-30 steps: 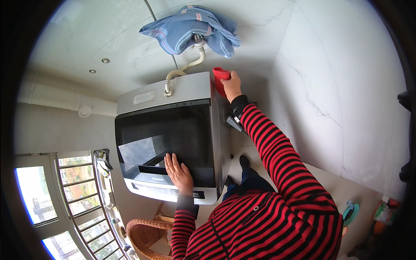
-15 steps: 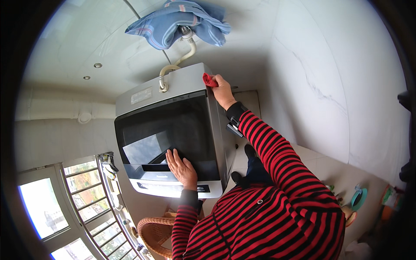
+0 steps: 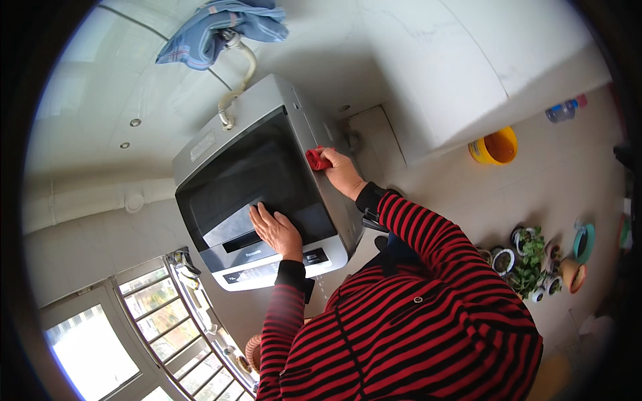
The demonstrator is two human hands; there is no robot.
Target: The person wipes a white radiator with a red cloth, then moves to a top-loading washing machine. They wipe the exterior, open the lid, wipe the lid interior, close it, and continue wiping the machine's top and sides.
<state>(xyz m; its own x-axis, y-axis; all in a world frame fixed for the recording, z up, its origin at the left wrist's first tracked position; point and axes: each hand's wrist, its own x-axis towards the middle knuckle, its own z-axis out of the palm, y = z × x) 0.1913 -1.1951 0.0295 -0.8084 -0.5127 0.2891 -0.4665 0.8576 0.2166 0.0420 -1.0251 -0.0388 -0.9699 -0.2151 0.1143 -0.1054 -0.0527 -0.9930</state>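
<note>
A grey top-loading washing machine (image 3: 189, 157) with a dark glass lid (image 3: 261, 160) stands before me. My left hand (image 3: 277, 230) lies flat on the front part of the lid, fingers stretched out, above the control panel (image 3: 251, 273). At the machine's right top edge my right hand (image 3: 342, 174) grips a bunched red cloth (image 3: 317, 159). The cloth touches the side rim beside the lid. Part of it is hidden inside my fingers.
A pale inlet hose (image 3: 249, 67) runs from the machine's back to a wall tap draped with a blue cloth (image 3: 221, 33). To the right are a yellow bucket (image 3: 496, 147), a bottle (image 3: 562, 111) and potted plants (image 3: 531, 257). A barred window (image 3: 167, 321) is at lower left.
My right hand has drawn the red cloth from the back right corner toward me along the side edge. My left hand stays flat on the lid. The view has turned rightward.
</note>
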